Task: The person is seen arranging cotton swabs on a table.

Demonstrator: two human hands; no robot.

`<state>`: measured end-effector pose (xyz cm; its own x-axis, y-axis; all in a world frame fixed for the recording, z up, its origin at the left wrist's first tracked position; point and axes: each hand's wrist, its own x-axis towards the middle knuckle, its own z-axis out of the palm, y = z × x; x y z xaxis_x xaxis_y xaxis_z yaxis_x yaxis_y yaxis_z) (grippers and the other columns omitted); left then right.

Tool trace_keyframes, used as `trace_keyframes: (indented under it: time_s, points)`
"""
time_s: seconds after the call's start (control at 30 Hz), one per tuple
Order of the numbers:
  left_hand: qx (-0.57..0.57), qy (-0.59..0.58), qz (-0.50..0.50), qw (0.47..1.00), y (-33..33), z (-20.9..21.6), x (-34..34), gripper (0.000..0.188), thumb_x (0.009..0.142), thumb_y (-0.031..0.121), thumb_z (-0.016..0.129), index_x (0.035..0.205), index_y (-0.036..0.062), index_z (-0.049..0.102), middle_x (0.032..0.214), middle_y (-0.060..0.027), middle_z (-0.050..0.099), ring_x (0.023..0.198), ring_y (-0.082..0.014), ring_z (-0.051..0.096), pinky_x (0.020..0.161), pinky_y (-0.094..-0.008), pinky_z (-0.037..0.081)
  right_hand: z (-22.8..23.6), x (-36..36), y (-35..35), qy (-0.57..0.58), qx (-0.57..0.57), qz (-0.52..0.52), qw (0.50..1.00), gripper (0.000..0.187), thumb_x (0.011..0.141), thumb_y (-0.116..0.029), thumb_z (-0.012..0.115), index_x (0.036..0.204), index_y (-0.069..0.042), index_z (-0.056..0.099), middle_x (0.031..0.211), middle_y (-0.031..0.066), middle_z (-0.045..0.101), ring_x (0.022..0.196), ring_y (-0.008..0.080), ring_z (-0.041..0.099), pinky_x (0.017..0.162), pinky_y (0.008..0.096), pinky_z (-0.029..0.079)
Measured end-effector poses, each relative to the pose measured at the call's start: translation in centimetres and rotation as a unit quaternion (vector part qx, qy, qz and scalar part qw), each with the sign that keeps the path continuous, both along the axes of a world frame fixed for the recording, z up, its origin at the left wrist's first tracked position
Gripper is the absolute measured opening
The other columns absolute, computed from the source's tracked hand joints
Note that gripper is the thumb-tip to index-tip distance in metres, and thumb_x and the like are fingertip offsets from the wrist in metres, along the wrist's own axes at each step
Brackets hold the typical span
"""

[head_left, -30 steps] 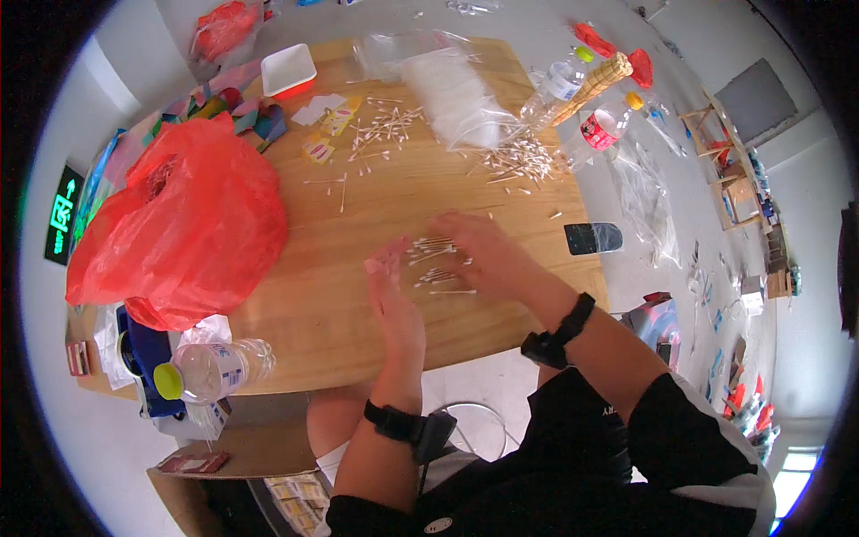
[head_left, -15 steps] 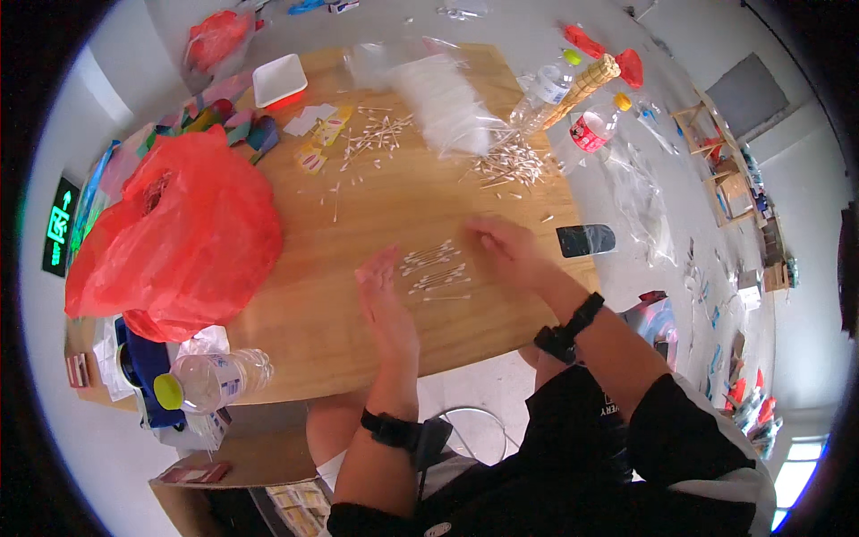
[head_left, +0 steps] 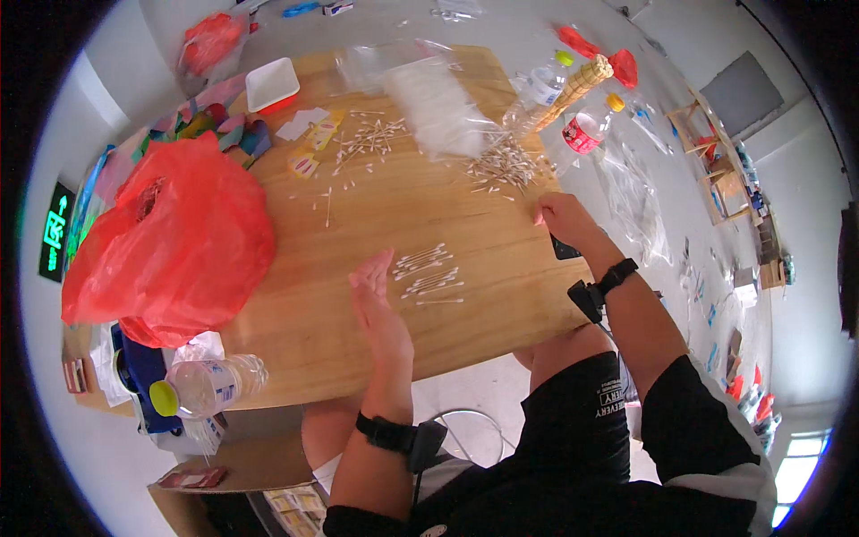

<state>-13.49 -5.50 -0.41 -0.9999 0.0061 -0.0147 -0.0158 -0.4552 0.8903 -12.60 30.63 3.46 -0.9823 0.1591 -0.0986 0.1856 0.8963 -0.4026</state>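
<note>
Cotton swabs (head_left: 429, 273) lie in rough side-by-side rows on the wooden table (head_left: 313, 331). Just to their left rests my left hand (head_left: 371, 279), its fingers stretched out and nothing held in them. My right hand (head_left: 566, 217) is at the table's right edge, fingers curled and fingertips pressed down; what they may hold is hidden. A dense pile of cotton swabs (head_left: 503, 166) lies beyond that hand. More loose swabs (head_left: 371, 139) are scattered farther left, by small yellow-and-white packets (head_left: 313, 148). A black phone-like object (head_left: 564, 250) is partly covered by my right forearm.
A big red plastic bag (head_left: 197, 242) fills the left side, with a yellow-capped bottle (head_left: 210, 387) lying nearer. Clear plastic bags (head_left: 438, 98) and a white tray (head_left: 272, 83) sit at the back. Bottles (head_left: 541, 89) and a woven cone-shaped thing (head_left: 577, 89) stand at the far right.
My right hand has moved right, from beside the rowed swabs to the table's edge. There its fingertips cover the spot where a single loose swab lay. My left hand stays put.
</note>
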Motion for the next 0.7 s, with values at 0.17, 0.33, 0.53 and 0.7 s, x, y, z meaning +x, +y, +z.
trace_keyframes:
  time_s: [0.17,0.33,0.53,0.7]
  points:
    - [-0.006,0.007,0.008,1.000,-0.1,-0.8,0.1,0.054,0.111,0.038,0.023,0.123,-0.0034,0.055,0.131,-0.0235,0.060,0.131,-0.0320,0.054,0.119,-0.0422,0.032,-0.7,-1.1,-1.9,0.223,-0.065,0.027,0.972,0.023,0.089,0.000,0.049,0.097,-0.003,0.070,0.094,0.0155,0.073,0.087,0.0321,0.071,0.079,0.0395,0.055]
    - [0.006,-0.005,0.008,1.000,0.2,-0.2,0.1,0.058,0.112,0.041,0.021,0.125,-0.0040,0.056,0.130,-0.0219,0.061,0.130,-0.0314,0.054,0.118,-0.0435,0.031,-1.6,-0.9,-0.8,0.153,-0.067,-0.087,0.982,0.025,0.090,0.000,0.050,0.102,-0.004,0.071,0.095,0.0137,0.073,0.089,0.0298,0.072,0.079,0.0387,0.055]
    - [-0.007,0.008,-0.001,1.000,0.1,-0.7,0.2,0.061,0.112,0.044,0.020,0.125,-0.0043,0.056,0.130,-0.0227,0.061,0.131,-0.0314,0.053,0.118,-0.0434,0.031,-3.4,-1.5,-2.9,0.166,-0.126,-0.033,0.977,0.026,0.090,-0.001,0.053,0.109,-0.007,0.070,0.096,0.0113,0.073,0.080,0.0253,0.069,0.075,0.0362,0.055]
    - [-0.005,-0.021,0.004,1.000,-0.8,-0.8,-0.2,0.064,0.111,0.047,0.023,0.126,-0.0050,0.056,0.131,-0.0231,0.060,0.130,-0.0316,0.054,0.116,-0.0438,0.034,-1.6,-0.3,-11.0,0.151,-0.111,0.105,0.977,0.042,0.089,-0.014,0.067,0.131,-0.009,0.062,0.124,0.0148,0.064,0.112,0.0305,0.061,0.097,0.0411,0.048]
